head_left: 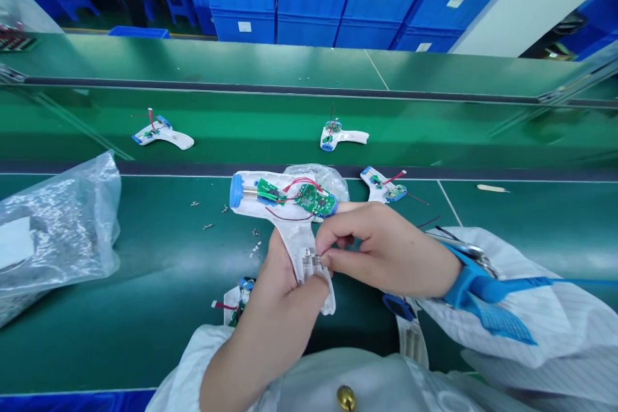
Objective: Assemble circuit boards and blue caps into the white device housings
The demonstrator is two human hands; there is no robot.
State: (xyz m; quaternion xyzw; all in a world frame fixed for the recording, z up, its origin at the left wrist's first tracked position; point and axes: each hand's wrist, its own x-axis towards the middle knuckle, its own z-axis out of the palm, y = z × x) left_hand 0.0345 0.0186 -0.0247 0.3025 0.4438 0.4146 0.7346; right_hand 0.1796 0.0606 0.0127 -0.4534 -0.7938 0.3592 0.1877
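Note:
My left hand (290,302) is wrapped around the handle of a white gun-shaped thermometer housing (295,232), its inner side facing up. Green circuit boards (316,200), thin red wires and blue end pieces sit in the housing's head. My right hand (381,248) has its thumb and forefinger pinched at the handle's battery compartment, on a small metal contact (313,257). Fingertips partly hide that piece. A clear plastic bag (333,178) lies behind the housing. Close to my right wrist rests another half housing (379,188) with a board and red wire.
Two similar housings, a left one (167,133) and a right one (342,136), lie on the green belt. A plastic bag of small metal parts (62,232) stands left. Loose small parts (255,232) are scattered nearby. Blue bins (309,9) line the back. A blue wrist strap (483,293) trails right.

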